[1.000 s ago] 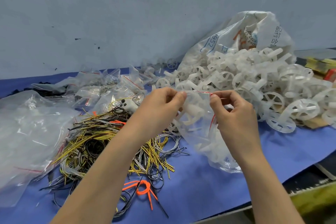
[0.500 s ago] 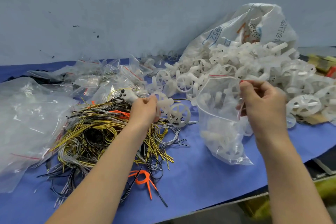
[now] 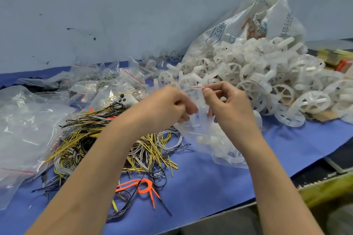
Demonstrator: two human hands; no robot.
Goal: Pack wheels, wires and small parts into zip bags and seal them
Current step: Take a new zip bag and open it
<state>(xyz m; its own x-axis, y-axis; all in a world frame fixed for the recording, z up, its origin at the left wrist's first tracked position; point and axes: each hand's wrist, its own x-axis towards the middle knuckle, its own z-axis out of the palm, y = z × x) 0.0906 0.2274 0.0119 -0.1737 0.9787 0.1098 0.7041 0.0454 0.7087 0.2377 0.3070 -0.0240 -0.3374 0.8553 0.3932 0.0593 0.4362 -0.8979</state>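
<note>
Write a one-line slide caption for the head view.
Both hands, left hand and right hand, pinch the red-striped top of a zip bag holding white wheels, beside a wire pile.

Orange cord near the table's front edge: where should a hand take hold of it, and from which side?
Best guess: pinch the orange cord at its bunched loop, coming straight down from above. It lies flat on the blue table, apart from both hands, and the loop is its thickest part. Black wires cross its tails, so pulling those would likely drag wires along.

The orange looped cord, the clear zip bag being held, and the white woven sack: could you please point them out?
orange looped cord (image 3: pixel 142 187), head view, loop centre.
clear zip bag (image 3: pixel 223 150), head view, lower body.
white woven sack (image 3: pixel 267 17), head view, upper printed side.
</note>
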